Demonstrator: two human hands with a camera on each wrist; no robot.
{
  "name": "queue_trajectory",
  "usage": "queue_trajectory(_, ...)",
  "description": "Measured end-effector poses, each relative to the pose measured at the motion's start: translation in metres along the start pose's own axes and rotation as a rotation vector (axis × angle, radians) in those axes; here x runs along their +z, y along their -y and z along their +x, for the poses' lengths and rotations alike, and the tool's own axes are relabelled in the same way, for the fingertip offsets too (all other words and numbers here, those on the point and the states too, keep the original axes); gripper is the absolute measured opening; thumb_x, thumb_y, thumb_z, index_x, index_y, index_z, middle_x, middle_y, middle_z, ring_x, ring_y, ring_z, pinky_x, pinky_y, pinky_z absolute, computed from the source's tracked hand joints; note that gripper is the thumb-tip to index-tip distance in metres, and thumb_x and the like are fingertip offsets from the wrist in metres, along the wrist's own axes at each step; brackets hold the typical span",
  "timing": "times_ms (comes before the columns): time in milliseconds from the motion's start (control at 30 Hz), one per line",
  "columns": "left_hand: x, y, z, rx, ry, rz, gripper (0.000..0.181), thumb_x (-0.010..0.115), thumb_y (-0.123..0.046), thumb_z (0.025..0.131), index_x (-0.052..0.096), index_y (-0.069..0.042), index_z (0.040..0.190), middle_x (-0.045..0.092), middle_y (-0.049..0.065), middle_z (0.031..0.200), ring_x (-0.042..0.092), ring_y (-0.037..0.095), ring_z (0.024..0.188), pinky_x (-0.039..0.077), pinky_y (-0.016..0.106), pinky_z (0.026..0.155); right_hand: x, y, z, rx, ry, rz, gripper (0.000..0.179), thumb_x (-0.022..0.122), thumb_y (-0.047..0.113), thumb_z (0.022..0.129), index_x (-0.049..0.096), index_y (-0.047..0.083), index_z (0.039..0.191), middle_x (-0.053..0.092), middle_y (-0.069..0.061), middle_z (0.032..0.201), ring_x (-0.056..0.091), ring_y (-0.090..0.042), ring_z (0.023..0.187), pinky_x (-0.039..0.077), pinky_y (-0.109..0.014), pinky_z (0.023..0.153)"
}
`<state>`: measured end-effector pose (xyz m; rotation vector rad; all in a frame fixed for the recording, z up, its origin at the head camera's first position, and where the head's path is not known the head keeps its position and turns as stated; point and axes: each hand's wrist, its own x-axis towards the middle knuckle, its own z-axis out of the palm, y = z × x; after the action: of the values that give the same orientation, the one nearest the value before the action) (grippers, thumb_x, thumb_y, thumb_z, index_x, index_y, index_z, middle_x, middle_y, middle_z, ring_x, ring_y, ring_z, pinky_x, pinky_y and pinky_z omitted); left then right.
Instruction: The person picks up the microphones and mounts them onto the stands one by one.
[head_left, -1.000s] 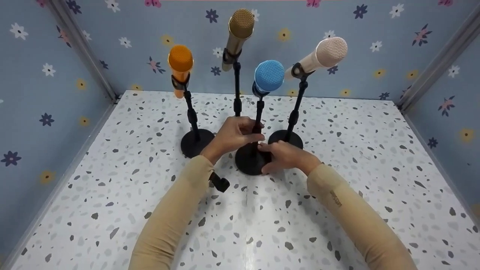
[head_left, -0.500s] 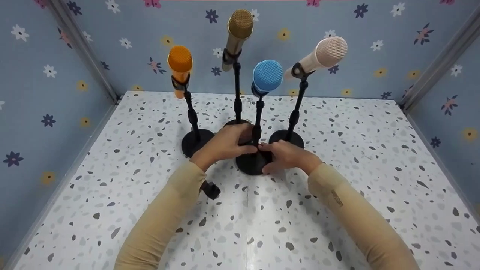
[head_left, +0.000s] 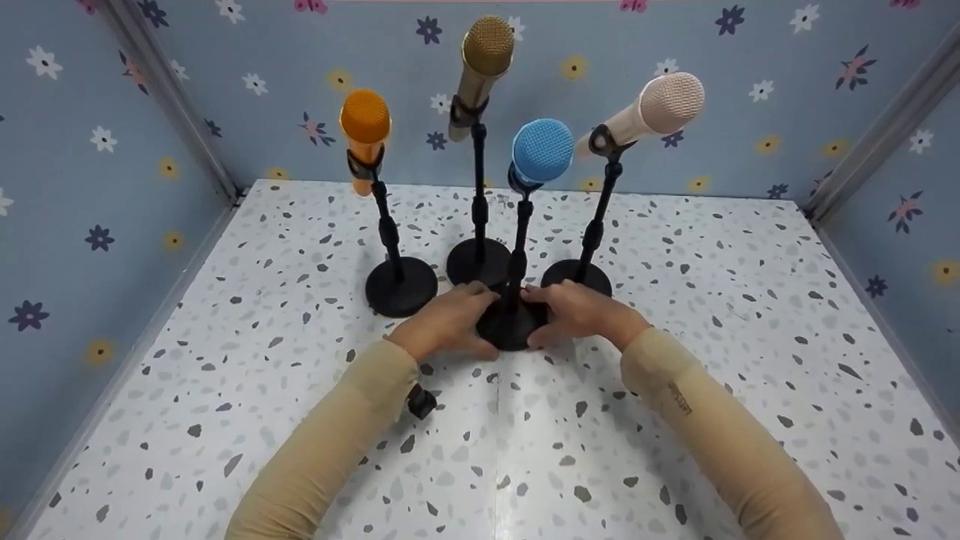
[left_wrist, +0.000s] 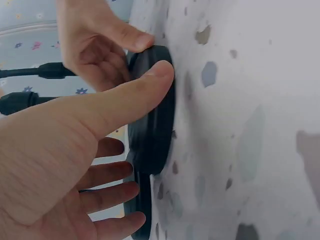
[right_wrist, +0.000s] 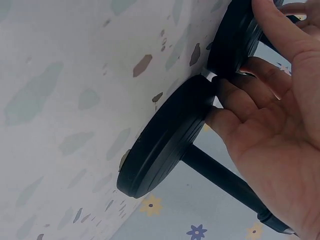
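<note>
In the head view, a blue microphone (head_left: pixel 543 151) stands on a black microphone stand (head_left: pixel 517 259) at front centre. My left hand (head_left: pixel 450 319) is at the left of the stand's round base, its thumb on the rim in the left wrist view and its fingers (left_wrist: pixel 112 197) behind. From the right, my right hand (head_left: pixel 581 311) holds the same base; the right wrist view shows its thumb over the edge and fingers curled by it. Behind stand an orange microphone (head_left: pixel 365 124), a gold microphone (head_left: pixel 486 56) and a pale pink microphone (head_left: pixel 652 109), each on its own black stand.
A white speckled tabletop (head_left: pixel 675 420) lies under everything. Blue flowered panels (head_left: pixel 262 120) enclose it at the back and sides. The pink microphone's stand base (right_wrist: pixel 165 140) is close to my right fingers, and the gold one's base (head_left: pixel 476 262) sits just behind.
My left hand has come down from the blue microphone stand's pole to the left side of its base. My right hand stays at the base. The stands look unmoved.
</note>
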<state>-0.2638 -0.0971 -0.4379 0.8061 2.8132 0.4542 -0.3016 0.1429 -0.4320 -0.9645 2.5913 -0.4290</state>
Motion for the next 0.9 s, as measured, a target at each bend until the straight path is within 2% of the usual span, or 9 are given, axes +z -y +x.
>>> queue_trajectory(167, 0.005, -0.003, 0.002, 0.027, -0.023, 0.008, 0.083, 0.085, -0.04, 0.081, 0.05, -0.003, 0.147, 0.052, 0.015, 0.142, 0.053, 0.031, 0.127, 0.042, 0.041, 0.109, 0.001, 0.001, 0.0, -0.009, -0.007, -0.007, 0.079, 0.083, 0.04, 0.084, 0.051, 0.007, 0.148, 0.05, -0.015, 0.149, 0.062, -0.031, 0.12, 0.049, -0.04, 0.103)
queue_trajectory(267, 0.005, -0.003, 0.004, 0.029, -0.008, 0.034, 0.082, 0.083, -0.04, 0.084, 0.049, -0.005, 0.149, 0.05, 0.016, 0.146, 0.052, 0.033, 0.13, 0.04, 0.042, 0.111, 0.001, 0.0, 0.0, -0.018, -0.016, -0.011, 0.078, 0.084, 0.039, 0.084, 0.052, 0.007, 0.147, 0.051, -0.016, 0.148, 0.062, -0.031, 0.121, 0.049, -0.039, 0.103)
queue_trajectory(500, 0.002, -0.008, 0.009, -0.005, 0.083, 0.034, 0.084, 0.077, -0.043, 0.09, 0.039, -0.007, 0.156, 0.032, 0.019, 0.161, 0.038, 0.038, 0.144, 0.031, 0.046, 0.118, -0.002, -0.002, -0.001, -0.053, -0.015, -0.025, 0.076, 0.083, 0.036, 0.085, 0.052, 0.001, 0.146, 0.048, -0.02, 0.148, 0.068, -0.028, 0.109, 0.054, -0.039, 0.095)
queue_trajectory(667, 0.005, -0.015, 0.014, -0.041, 0.119, 0.031, 0.084, 0.07, -0.043, 0.094, 0.028, -0.012, 0.16, 0.023, 0.016, 0.165, 0.032, 0.038, 0.147, 0.029, 0.048, 0.118, -0.004, -0.007, -0.003, -0.023, -0.003, -0.018, 0.076, 0.083, 0.036, 0.086, 0.051, 0.002, 0.146, 0.048, -0.02, 0.148, 0.062, -0.031, 0.121, 0.051, -0.039, 0.1)
queue_trajectory(733, 0.008, -0.017, 0.017, -0.047, 0.127, 0.035, 0.084, 0.067, -0.044, 0.096, 0.025, -0.012, 0.161, 0.02, 0.016, 0.166, 0.028, 0.039, 0.149, 0.027, 0.049, 0.119, -0.005, -0.01, -0.004, -0.021, -0.002, -0.017, 0.076, 0.082, 0.035, 0.087, 0.051, 0.001, 0.147, 0.048, -0.021, 0.148, 0.062, -0.031, 0.121, 0.051, -0.039, 0.1)
queue_trajectory(900, 0.011, -0.024, 0.031, -0.022, 0.145, 0.115, 0.083, 0.059, -0.046, 0.1, 0.021, -0.005, 0.161, 0.015, 0.018, 0.167, 0.014, 0.035, 0.153, 0.011, 0.052, 0.123, -0.009, -0.017, -0.008, 0.01, -0.008, -0.03, 0.079, 0.081, 0.037, 0.088, 0.047, 0.001, 0.149, 0.043, -0.021, 0.152, 0.057, -0.037, 0.126, 0.049, -0.043, 0.103)
